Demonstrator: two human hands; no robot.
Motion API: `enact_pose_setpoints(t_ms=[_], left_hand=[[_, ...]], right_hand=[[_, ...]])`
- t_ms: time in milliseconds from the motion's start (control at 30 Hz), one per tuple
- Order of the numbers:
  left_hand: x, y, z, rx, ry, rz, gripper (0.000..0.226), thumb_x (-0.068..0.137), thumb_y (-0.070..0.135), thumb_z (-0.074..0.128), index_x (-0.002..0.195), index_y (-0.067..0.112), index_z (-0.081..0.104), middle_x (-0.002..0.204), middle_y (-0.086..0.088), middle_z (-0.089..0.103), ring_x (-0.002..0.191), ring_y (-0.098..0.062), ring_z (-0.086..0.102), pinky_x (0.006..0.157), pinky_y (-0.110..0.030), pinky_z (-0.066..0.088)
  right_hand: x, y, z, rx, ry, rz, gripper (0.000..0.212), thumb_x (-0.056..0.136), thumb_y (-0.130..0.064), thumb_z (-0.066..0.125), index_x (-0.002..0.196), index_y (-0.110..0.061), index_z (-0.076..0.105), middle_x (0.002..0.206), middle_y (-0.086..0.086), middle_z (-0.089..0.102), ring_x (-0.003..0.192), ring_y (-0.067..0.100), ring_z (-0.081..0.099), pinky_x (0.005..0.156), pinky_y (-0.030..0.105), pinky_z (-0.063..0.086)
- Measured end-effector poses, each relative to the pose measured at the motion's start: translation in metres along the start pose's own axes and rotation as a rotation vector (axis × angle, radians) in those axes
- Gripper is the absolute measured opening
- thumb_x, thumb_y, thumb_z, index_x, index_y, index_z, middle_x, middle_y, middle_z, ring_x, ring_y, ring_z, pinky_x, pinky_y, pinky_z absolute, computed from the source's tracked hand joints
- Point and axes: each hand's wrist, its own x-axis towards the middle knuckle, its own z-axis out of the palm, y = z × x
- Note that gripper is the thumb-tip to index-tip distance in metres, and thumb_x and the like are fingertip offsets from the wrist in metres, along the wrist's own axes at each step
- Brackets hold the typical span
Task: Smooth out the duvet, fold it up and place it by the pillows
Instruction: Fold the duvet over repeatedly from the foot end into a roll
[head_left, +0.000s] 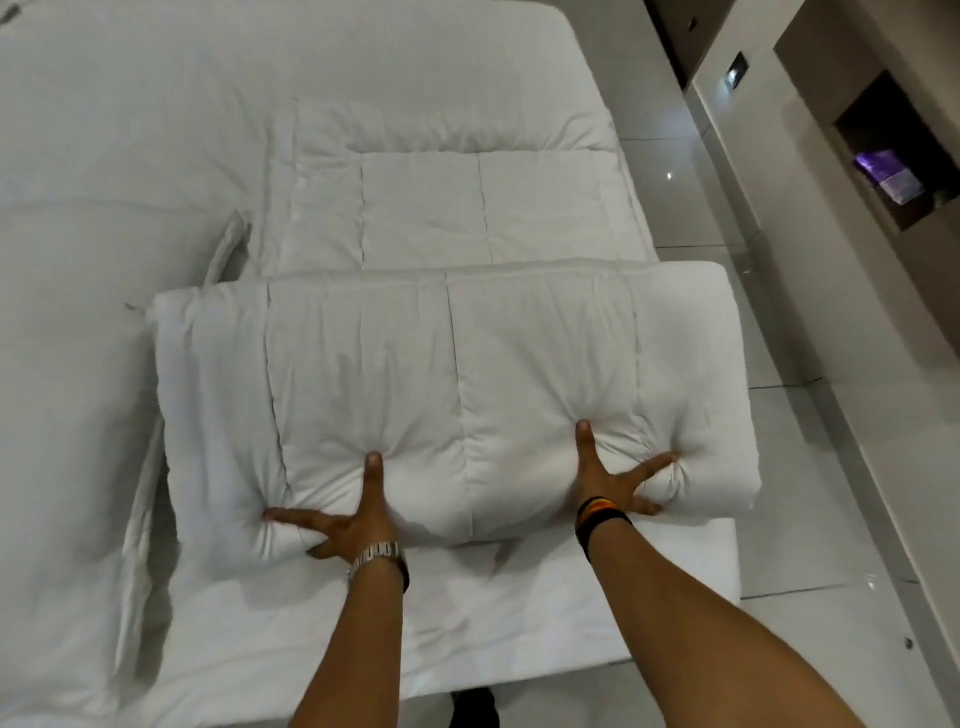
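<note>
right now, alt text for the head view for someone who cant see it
Seen from above, a person's left hand and right hand press, fingers spread, into the near edge of a thick folded white duvet on a white bed. A watch and a striped wristband show; a tiled floor lies to the right.

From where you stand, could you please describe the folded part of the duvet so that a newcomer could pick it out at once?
Start at the white bed and go to its near right corner, beside the tiled floor. The folded duvet lies there as a thick, puffy roll. Unlike the flat quilted stretch beyond it, both hands, left and right, press into its near edge.
</note>
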Motion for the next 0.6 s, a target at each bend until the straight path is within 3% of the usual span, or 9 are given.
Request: enact_pose_setpoints(t_ms=[67,167,267,400,533,600], left_hand=[[0.01,-0.004,0.006,-0.013,0.036,-0.035,0.163,0.031,0.076,0.092,0.144,0.066,-0.026,0.162,-0.034,0.009,0.14,-0.048,0.041,0.103,-0.065,0.041],[0.021,-0.008,0.012,-0.065,0.058,0.015,0.161,0.03,0.071,0.094,0.144,0.069,-0.02,0.164,-0.027,0.019,0.134,-0.041,0.051,0.104,-0.056,0.043],[0.022,-0.004,0.011,-0.106,0.049,0.049,0.155,0.038,0.059,0.098,0.148,0.068,-0.011,0.163,-0.019,0.029,0.127,-0.035,0.058,0.104,-0.05,0.044],[-0.002,-0.001,-0.008,-0.168,0.035,0.063,0.149,0.044,0.051,0.1,0.148,0.068,-0.005,0.155,-0.018,0.041,0.122,-0.034,0.06,0.103,-0.048,0.044],[-0.042,-0.008,-0.044,-0.209,0.013,0.092,0.142,0.055,0.04,0.1,0.153,0.061,-0.001,0.154,-0.018,0.041,0.129,-0.035,0.055,0.106,-0.049,0.041],[-0.064,-0.023,-0.074,-0.22,0.002,0.121,0.14,0.058,0.036,0.099,0.154,0.06,0.0,0.153,-0.02,0.042,0.129,-0.036,0.055,0.107,-0.049,0.041]], right_hand=[[0.008,0.004,0.011,0.003,0.057,0.0,0.15,0.051,-0.075,0.091,0.155,-0.063,-0.017,0.17,0.025,-0.013,0.151,0.046,0.029,0.113,0.061,0.036],[0.014,0.008,0.024,0.077,0.114,-0.022,0.15,0.047,-0.067,0.097,0.152,-0.07,-0.01,0.164,0.025,0.01,0.123,0.046,0.056,0.092,0.049,0.045],[0.014,0.009,0.021,0.128,0.098,-0.052,0.145,0.051,-0.058,0.1,0.154,-0.068,-0.001,0.163,0.026,0.018,0.127,0.046,0.056,0.092,0.049,0.044],[0.001,0.008,-0.005,0.174,0.04,-0.145,0.136,0.057,-0.05,0.101,0.159,-0.056,0.011,0.157,0.023,0.039,0.137,0.04,0.05,0.107,0.049,0.042],[-0.03,0.011,-0.045,0.206,0.005,-0.181,0.131,0.058,-0.047,0.101,0.159,-0.053,0.016,0.163,0.027,0.025,0.146,0.043,0.035,0.114,0.056,0.035],[-0.049,0.029,-0.075,0.193,-0.016,-0.181,0.131,0.06,-0.047,0.101,0.159,-0.052,0.015,0.162,0.028,0.027,0.144,0.045,0.039,0.113,0.058,0.036]])
